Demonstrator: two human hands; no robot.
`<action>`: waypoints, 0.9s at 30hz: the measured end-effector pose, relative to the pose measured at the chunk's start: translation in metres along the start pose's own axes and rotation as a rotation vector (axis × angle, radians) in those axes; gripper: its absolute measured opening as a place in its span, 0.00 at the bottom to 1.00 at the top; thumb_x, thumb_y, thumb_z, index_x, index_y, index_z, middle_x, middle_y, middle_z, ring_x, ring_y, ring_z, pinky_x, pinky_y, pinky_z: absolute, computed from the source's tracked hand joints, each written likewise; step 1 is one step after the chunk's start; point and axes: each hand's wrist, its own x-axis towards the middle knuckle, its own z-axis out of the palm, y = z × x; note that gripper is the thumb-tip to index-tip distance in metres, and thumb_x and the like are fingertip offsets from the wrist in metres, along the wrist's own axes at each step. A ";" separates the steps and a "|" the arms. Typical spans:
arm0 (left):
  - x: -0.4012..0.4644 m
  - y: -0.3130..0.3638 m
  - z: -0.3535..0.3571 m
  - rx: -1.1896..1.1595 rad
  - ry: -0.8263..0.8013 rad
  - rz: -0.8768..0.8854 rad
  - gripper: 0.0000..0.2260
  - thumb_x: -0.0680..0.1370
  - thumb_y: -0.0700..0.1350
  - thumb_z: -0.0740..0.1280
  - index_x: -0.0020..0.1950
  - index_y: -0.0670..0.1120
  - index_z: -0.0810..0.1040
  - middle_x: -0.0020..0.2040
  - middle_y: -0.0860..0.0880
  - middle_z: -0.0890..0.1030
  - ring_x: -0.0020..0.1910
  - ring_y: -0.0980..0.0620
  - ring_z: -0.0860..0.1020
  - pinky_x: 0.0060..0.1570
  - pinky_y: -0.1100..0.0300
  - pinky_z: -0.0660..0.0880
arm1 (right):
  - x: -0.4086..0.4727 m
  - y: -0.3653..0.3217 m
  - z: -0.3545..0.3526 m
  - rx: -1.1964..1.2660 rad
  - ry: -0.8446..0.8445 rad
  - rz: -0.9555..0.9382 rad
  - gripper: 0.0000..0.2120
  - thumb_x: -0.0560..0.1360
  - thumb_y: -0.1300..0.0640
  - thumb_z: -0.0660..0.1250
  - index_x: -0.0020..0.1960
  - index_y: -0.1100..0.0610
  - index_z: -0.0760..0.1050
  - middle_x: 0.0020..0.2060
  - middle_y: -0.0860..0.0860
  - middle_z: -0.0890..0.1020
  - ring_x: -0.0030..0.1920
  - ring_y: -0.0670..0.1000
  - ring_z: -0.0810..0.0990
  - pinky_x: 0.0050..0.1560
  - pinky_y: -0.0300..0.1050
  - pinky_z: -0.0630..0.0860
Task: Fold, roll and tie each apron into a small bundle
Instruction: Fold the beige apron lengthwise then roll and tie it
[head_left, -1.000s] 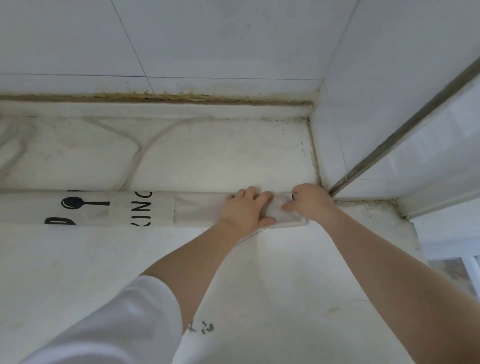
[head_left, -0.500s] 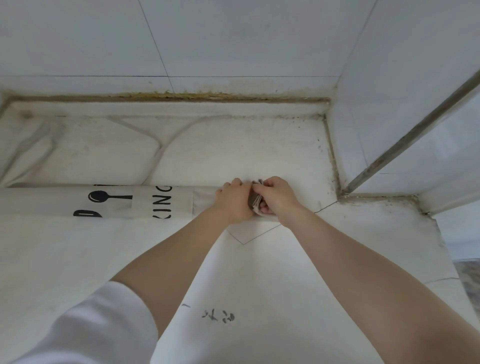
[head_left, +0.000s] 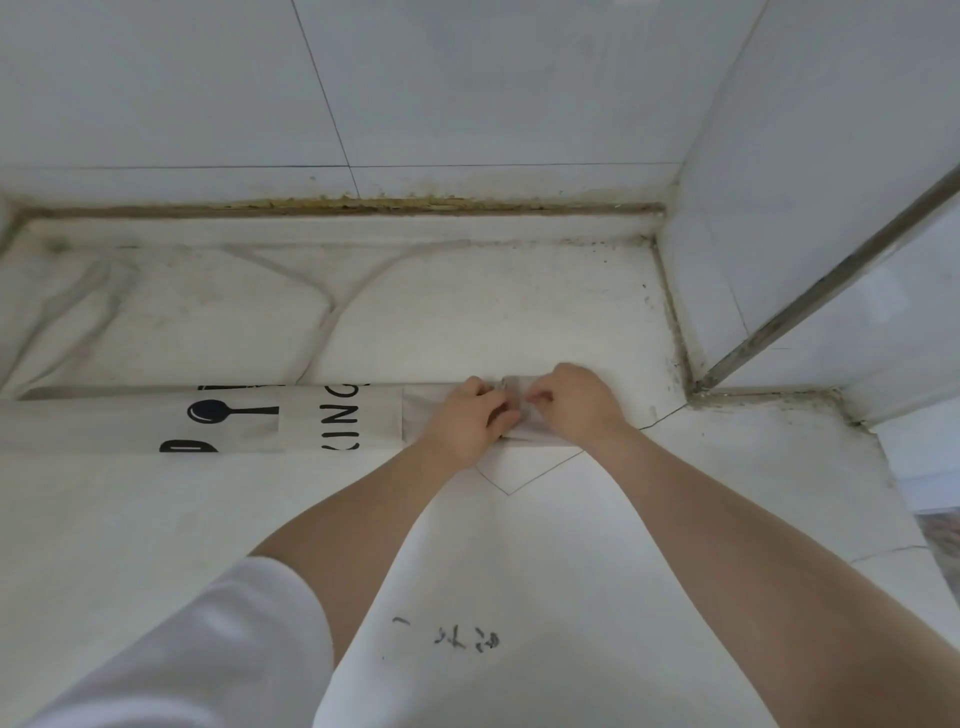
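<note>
A person's left hand (head_left: 467, 426) and right hand (head_left: 574, 402) met over the right end of an apron (head_left: 322, 418) folded into a long strip on a white counter (head_left: 597, 545). Both hands had fingers curled onto the cloth, gripping the rolled end between them. The rest of the strip, printed with a black spoon and letters, stretched away to the left of the left hand. A tiled wall (head_left: 467, 93) rose beyond both hands.
</note>
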 end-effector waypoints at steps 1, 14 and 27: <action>0.000 0.000 0.002 -0.015 0.028 -0.009 0.11 0.78 0.48 0.65 0.56 0.43 0.78 0.47 0.49 0.67 0.47 0.50 0.69 0.53 0.64 0.67 | 0.000 0.004 0.001 0.014 0.088 0.043 0.11 0.76 0.60 0.61 0.55 0.55 0.79 0.54 0.56 0.75 0.54 0.57 0.74 0.55 0.46 0.72; -0.011 0.002 0.002 0.328 -0.045 -0.214 0.20 0.76 0.59 0.63 0.64 0.51 0.68 0.62 0.47 0.64 0.62 0.44 0.63 0.62 0.53 0.61 | -0.003 -0.033 -0.013 0.726 -0.076 0.162 0.15 0.71 0.63 0.62 0.55 0.51 0.70 0.36 0.51 0.74 0.36 0.52 0.75 0.42 0.49 0.76; -0.056 -0.089 -0.048 -0.001 0.088 -0.049 0.13 0.78 0.39 0.57 0.57 0.42 0.78 0.57 0.44 0.76 0.57 0.44 0.72 0.59 0.53 0.68 | 0.010 -0.113 0.027 0.783 -0.109 0.202 0.03 0.75 0.57 0.64 0.45 0.57 0.73 0.28 0.53 0.78 0.26 0.51 0.77 0.30 0.41 0.75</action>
